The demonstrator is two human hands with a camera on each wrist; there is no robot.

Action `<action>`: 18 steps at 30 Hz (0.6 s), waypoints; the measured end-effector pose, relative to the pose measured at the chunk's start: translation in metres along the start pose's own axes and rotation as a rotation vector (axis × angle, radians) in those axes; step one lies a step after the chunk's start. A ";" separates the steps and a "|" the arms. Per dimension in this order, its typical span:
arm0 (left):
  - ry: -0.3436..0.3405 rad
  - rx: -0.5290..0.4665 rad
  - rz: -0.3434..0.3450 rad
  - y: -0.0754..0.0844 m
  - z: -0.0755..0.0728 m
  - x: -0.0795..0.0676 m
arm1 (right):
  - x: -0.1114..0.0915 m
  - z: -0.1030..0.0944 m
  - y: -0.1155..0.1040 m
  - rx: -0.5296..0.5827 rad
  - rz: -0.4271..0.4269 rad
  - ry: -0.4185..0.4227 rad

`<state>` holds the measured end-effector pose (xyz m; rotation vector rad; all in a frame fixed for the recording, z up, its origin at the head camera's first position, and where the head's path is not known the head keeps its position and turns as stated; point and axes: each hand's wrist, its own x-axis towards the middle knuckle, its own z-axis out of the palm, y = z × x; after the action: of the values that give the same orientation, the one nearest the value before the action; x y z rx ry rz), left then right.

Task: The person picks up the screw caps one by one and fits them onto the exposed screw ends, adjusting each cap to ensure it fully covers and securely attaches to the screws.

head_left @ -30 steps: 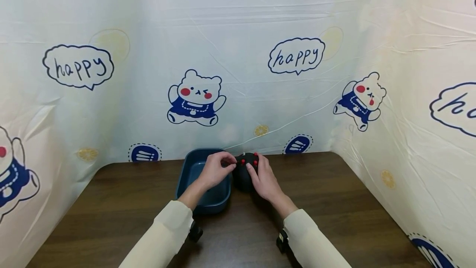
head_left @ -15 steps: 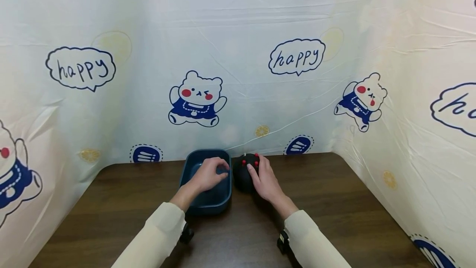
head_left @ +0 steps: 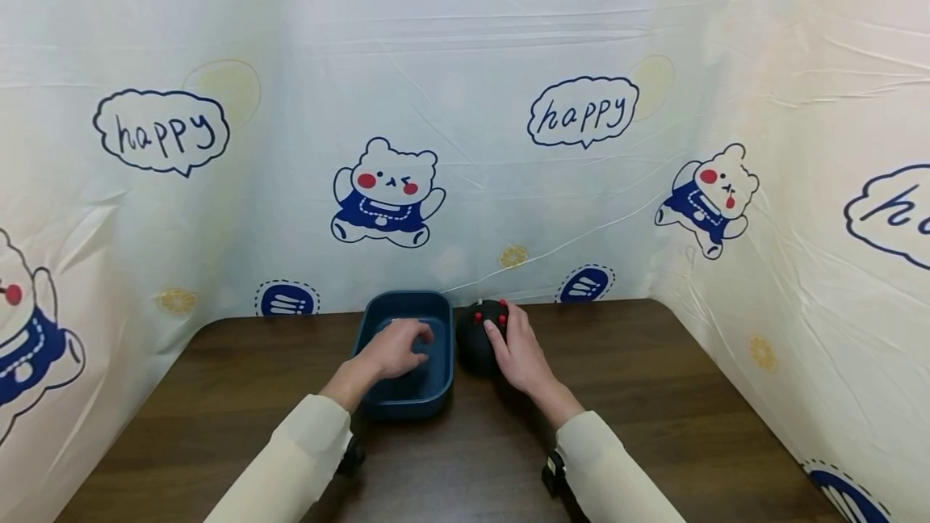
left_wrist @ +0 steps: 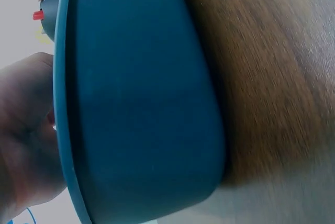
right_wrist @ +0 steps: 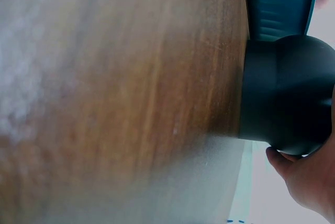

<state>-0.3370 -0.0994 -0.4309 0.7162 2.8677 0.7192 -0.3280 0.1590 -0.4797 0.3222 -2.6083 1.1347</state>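
Note:
In the head view, a black rounded object with several small red pegs on top stands on the table. My right hand grips its right side, thumb laid over the near top. The right wrist view shows its bulging body above a straight base, with fingertips curving around it. To its left sits a dark blue rectangular tray. My left hand hovers over the tray, index finger and thumb bent and apart. In the left wrist view, the tray's rim hides its fingertips.
A brown wooden table bears everything. Behind it and at the sides hangs a pale sheet printed with bears and the word "happy", close to the table's far edge. The tray's near wall stands between the left wrist and the tray's inside.
My left hand has moved left and down from the black object's red pegs to over the tray, its thumb and index finger parting. My right hand has stayed on the black object.

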 end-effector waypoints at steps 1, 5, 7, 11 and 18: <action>-0.008 0.007 -0.005 -0.001 0.000 0.000 | 0.000 0.000 0.000 0.000 -0.002 0.001; -0.038 0.042 -0.017 -0.009 0.001 0.000 | -0.001 0.000 -0.001 0.004 -0.017 0.017; -0.055 0.060 -0.018 -0.014 0.003 0.001 | -0.001 0.000 -0.002 0.005 -0.018 0.021; -0.090 0.068 -0.038 -0.022 0.005 0.002 | -0.001 -0.001 -0.002 0.012 -0.017 0.021; -0.122 0.058 -0.066 -0.030 0.008 0.002 | -0.001 -0.001 -0.002 0.011 -0.014 0.015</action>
<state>-0.3499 -0.1186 -0.4516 0.6458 2.7965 0.5651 -0.3265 0.1581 -0.4783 0.3326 -2.5838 1.1433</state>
